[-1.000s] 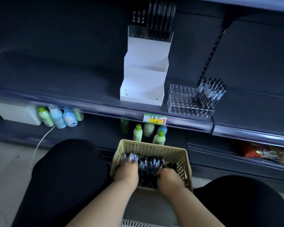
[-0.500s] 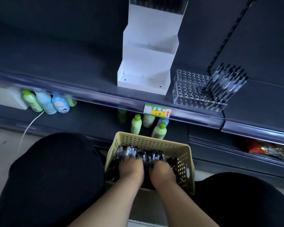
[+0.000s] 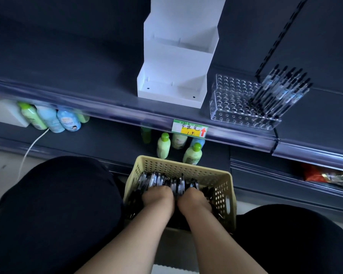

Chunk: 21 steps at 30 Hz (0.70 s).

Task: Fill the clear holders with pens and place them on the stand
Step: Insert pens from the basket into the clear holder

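Note:
A beige perforated basket [image 3: 224, 192] sits between my knees, full of black pens [image 3: 166, 180]. Both hands are down inside it, side by side. My left hand [image 3: 157, 196] and my right hand [image 3: 193, 200] have their fingers curled down into the pile of pens; the fingertips are hidden. On the shelf above stands a clear holder [image 3: 235, 101] with many holes, its right end filled with several upright pens [image 3: 281, 89]. A white stepped stand [image 3: 178, 62] stands to its left, its visible tiers bare.
The dark shelf edge [image 3: 87, 109] carries a yellow price label [image 3: 189, 129]. Lotion bottles [image 3: 163, 145] stand on the lower shelf behind the basket, more bottles [image 3: 52, 119] at left. A white cable [image 3: 31, 147] hangs at left. Red packets [image 3: 324, 177] lie at lower right.
My two hands have come together in the middle of the basket and dug into the pens. The view has tilted down and moved closer to the shelf.

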Available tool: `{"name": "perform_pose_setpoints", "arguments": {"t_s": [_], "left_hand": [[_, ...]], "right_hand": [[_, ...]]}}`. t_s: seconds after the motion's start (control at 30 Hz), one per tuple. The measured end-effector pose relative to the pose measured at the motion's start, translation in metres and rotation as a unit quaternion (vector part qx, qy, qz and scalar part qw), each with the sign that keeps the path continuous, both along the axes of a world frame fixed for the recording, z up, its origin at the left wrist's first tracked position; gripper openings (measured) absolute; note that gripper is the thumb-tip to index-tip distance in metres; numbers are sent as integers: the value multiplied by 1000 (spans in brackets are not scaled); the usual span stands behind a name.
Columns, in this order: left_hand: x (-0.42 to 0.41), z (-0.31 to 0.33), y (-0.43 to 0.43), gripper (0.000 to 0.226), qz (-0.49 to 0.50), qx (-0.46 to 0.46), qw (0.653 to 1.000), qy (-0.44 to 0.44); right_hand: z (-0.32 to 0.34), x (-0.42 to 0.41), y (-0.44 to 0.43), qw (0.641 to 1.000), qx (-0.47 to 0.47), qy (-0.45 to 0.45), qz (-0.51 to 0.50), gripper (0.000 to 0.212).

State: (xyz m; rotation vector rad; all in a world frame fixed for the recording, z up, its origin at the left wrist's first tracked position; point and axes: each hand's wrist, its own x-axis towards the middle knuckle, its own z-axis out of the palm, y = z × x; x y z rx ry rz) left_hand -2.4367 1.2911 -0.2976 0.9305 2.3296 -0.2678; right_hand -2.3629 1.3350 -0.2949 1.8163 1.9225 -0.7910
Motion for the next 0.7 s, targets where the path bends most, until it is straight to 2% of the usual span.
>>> {"name": "perform_pose_setpoints", "arguments": {"t_s": [0.13, 0.23, 0.3, 0.37, 0.47, 0.57, 0.7], "left_hand": [[1, 9, -7, 36, 52, 28, 998, -34], [3, 17, -15, 34, 62, 109, 990, -70], [5, 22, -21, 33, 61, 182, 978, -81], [7, 30, -26, 28, 64, 252, 962, -85], [9, 47, -33, 23, 77, 350, 930, -88], [9, 71, -35, 24, 94, 432, 891, -99], [6, 103, -35, 12, 102, 511, 846, -119]], "right_hand": [[7, 6, -4, 996, -10, 84, -11, 30], [17, 11, -8, 988, 19, 154, 4, 16], [26, 15, -12, 976, 48, 213, -13, 18], [38, 18, -15, 957, 66, 279, -43, 24], [57, 24, -19, 934, 95, 342, -37, 26], [77, 29, -18, 920, 130, 369, -17, 14], [101, 42, -9, 904, 176, 389, -6, 8]]}}
